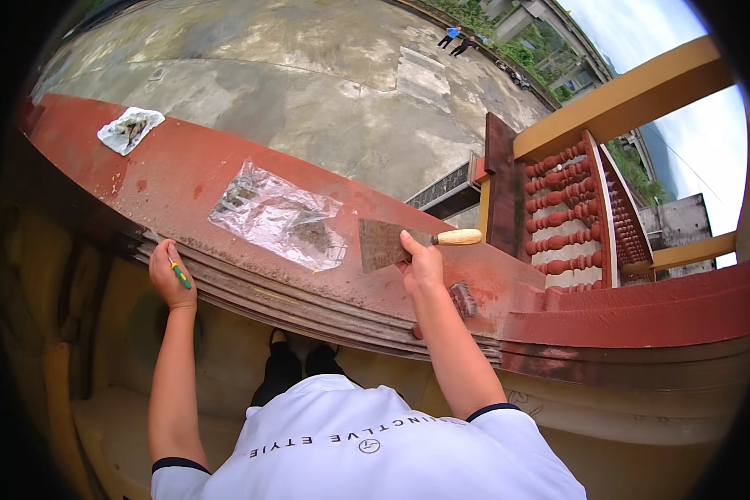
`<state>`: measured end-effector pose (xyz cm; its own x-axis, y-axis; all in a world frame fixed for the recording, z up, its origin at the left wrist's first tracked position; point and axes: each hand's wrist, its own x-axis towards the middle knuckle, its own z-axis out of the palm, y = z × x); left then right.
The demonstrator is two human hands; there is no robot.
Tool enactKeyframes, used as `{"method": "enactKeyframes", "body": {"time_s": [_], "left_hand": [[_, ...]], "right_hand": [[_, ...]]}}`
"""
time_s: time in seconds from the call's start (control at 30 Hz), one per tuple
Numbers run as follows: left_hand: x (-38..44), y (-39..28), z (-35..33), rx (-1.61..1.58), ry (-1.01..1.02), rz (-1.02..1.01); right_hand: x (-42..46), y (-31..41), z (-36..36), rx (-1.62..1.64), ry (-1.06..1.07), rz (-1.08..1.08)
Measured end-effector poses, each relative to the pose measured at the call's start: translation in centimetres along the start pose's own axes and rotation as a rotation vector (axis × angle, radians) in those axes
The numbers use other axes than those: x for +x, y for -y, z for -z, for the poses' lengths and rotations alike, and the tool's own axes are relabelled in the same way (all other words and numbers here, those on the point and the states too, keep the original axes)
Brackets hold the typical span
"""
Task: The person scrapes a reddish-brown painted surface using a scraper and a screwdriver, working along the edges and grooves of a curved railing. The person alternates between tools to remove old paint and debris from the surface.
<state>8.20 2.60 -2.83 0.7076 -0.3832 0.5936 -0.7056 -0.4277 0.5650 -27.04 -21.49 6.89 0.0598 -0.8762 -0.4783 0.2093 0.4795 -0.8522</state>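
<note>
My left hand (172,275) holds a slim tool with a green and yellow handle (179,275). Its thin tip rests at the grooved front moulding (256,294) of a red-painted ledge (181,200). In my right hand (424,265) is a wide scraper (381,245), gripped by its metal blade above the ledge, the wooden handle pointing right. A paintbrush (462,299) lies partly hidden behind my right forearm. Between my hands, a clear plastic sheet (275,215) with dark dirt on it is spread over the ledge.
A crumpled white wrapper (131,130) holding dark bits sits at the ledge's far left. Crumbs are scattered along the moulding. Red balusters (565,212) and a yellow beam (625,97) stand at right. Beyond lies a concrete yard (275,94), with two people (456,41) far off.
</note>
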Motion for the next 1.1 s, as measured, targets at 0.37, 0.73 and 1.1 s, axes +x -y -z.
{"method": "enactKeyframes", "body": {"time_s": [0.37, 0.73, 1.1], "left_hand": [[0.3, 0.7, 0.6, 0.072, 0.046, -0.056], [0.4, 1.2, 0.2, 0.1, 0.068, -0.017], [0.4, 1.5, 0.2, 0.128, 0.062, -0.039]], "right_hand": [[-8.6, 2.3, 9.6, -0.507, 0.281, 0.093], [-11.1, -2.9, 10.3, -0.92, 0.421, 0.872], [-5.1, -1.2, 8.5, -0.878, 0.351, 0.154]]}}
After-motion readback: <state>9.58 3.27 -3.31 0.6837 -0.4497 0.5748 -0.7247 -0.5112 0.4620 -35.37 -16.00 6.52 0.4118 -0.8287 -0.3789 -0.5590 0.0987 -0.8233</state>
